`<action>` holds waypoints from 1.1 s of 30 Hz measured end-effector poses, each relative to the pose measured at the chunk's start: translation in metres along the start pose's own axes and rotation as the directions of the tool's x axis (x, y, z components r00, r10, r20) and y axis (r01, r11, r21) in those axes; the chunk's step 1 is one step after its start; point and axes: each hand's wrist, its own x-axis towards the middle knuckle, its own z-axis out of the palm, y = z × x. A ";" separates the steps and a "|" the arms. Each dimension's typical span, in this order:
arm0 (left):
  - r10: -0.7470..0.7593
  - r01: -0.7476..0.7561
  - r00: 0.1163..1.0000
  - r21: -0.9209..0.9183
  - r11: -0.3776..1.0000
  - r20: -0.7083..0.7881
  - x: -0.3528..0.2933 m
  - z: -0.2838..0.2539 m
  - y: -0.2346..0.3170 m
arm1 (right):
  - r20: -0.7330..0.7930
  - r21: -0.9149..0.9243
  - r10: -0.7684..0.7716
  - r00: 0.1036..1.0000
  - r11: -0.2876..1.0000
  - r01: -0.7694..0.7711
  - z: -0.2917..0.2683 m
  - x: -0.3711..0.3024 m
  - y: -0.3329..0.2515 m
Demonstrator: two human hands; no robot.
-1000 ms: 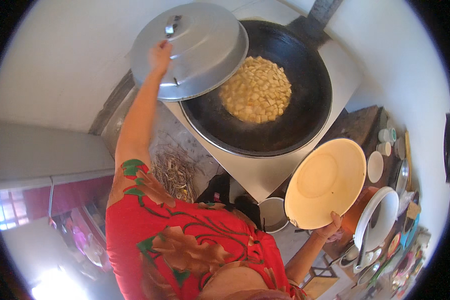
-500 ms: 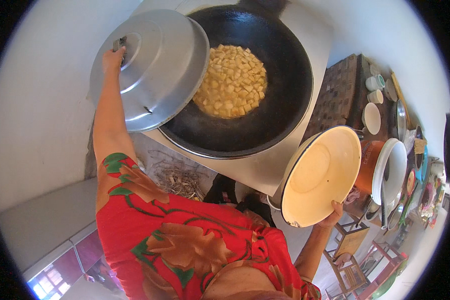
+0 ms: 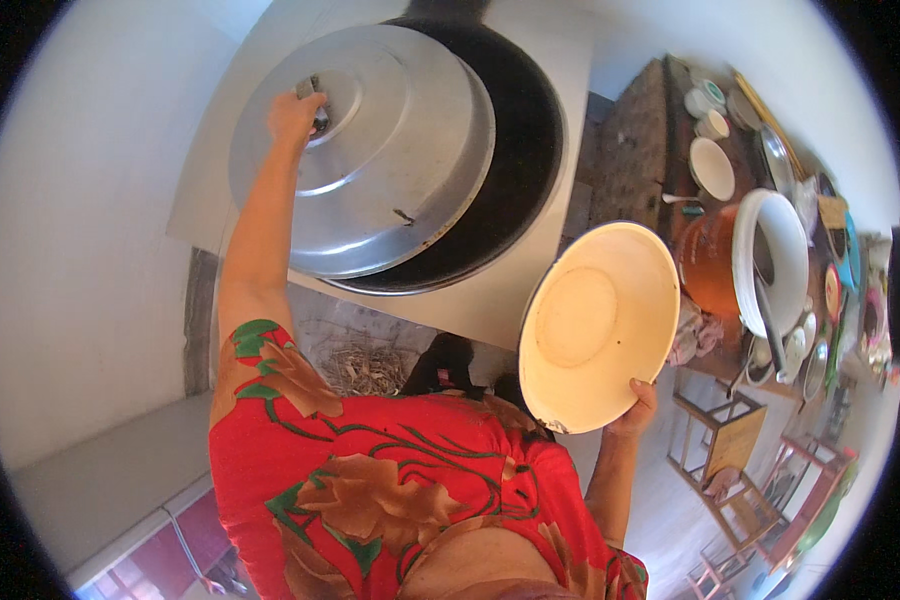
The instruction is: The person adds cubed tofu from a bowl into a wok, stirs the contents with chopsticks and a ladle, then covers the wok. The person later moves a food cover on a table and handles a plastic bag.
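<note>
My left hand (image 3: 295,117) grips the dark handle on top of a large domed metal lid (image 3: 390,150). That lid lies over most of a big black wok (image 3: 520,160), leaving a dark crescent of its inner wall bare on the right. Whatever is inside the wok is hidden beneath the lid. Off to the right of the stove, my right hand (image 3: 635,408) holds a wide cream enamel basin (image 3: 630,310) by its lower rim. The basin is tilted, its inside facing up with no food in it and a dark chip showing on the rim.
The wok sits in a pale stove top (image 3: 470,312). Firewood sticks (image 3: 365,368) lie below its front edge. To the right, a table holds a white-rimmed orange bucket (image 3: 710,260), a white bowl (image 3: 711,168) and several dishes. A wooden stool (image 3: 735,445) stands beyond the basin.
The lid has slid right with my left hand, covering the cubed pale food that showed in the wok. My right hand still holds the basin, and the whole view has shifted somewhat.
</note>
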 end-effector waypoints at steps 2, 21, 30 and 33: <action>0.038 -0.037 0.999 -0.036 0.999 0.037 -0.006 0.023 0.009 | -0.032 0.002 -0.018 0.999 1.000 0.018 -0.015 -0.009 -0.001; 0.115 -0.100 0.964 -0.073 0.992 0.240 0.036 0.142 -0.042 | -0.440 0.049 -0.155 0.885 0.979 0.196 -0.073 -0.032 0.020; 0.567 -0.570 0.813 -0.023 0.822 0.129 -0.185 0.150 0.018 | -0.481 0.161 -0.201 0.853 0.937 0.311 -0.152 -0.103 -0.012; 0.681 -0.724 0.613 -0.060 0.687 0.400 -0.269 0.186 0.001 | -0.544 0.106 -0.257 0.799 0.923 0.369 -0.157 -0.131 -0.025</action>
